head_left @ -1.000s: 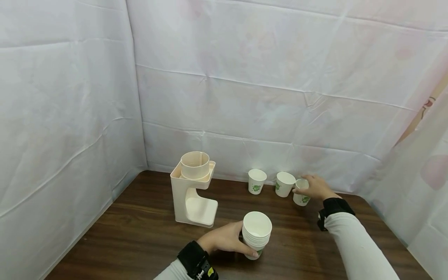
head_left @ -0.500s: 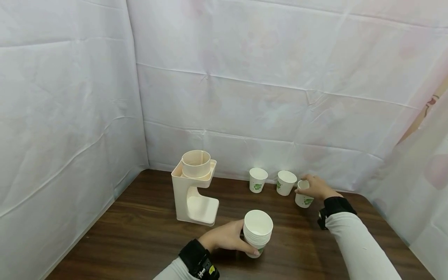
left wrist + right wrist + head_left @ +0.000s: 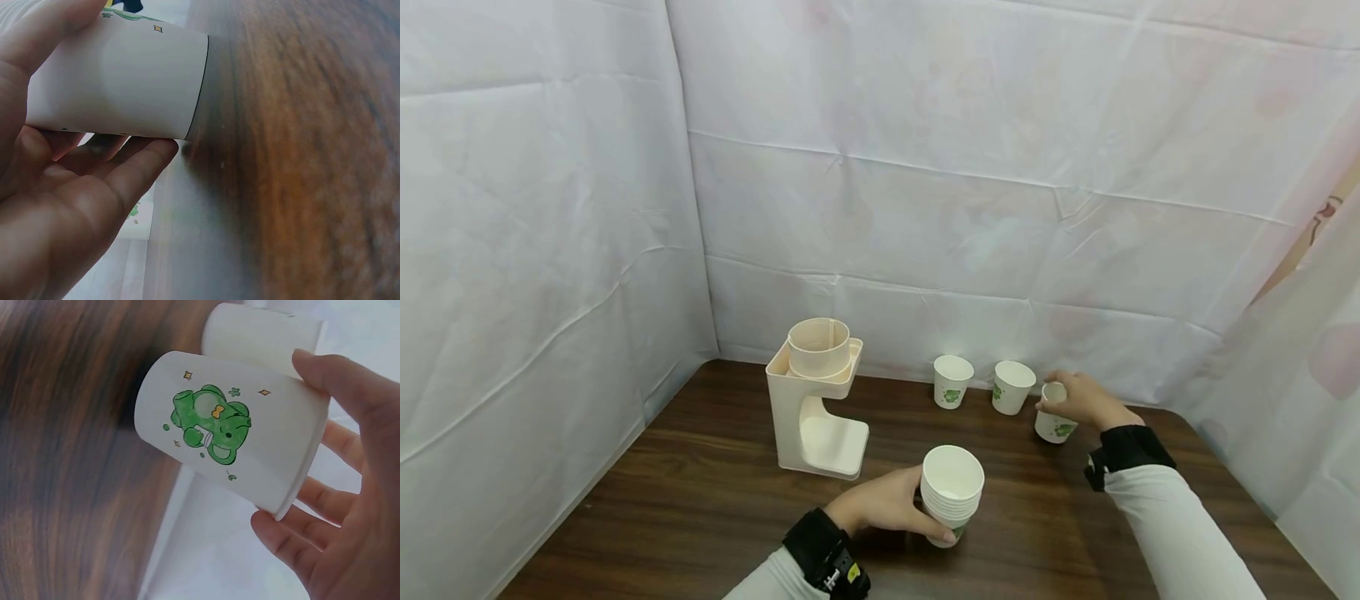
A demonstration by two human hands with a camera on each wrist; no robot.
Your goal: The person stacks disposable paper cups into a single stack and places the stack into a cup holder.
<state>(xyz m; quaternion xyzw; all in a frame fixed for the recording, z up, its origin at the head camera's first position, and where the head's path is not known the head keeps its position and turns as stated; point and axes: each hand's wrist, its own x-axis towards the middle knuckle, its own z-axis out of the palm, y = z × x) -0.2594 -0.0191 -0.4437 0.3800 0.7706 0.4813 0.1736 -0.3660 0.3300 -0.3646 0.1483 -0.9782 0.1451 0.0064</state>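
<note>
Cup stack (image 3: 953,490) in left hand (image 3: 887,505), cup (image 3: 1054,427) in right hand (image 3: 1090,400)

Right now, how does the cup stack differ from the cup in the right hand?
The cup stack shows several nested rims; the single cup shows one. The cup stack is close to the person; the single cup is farther off, near the back cloth. The left hand holds the cup stack by its side; the right hand grips the single cup near its rim. Both are white with green printing.
</note>
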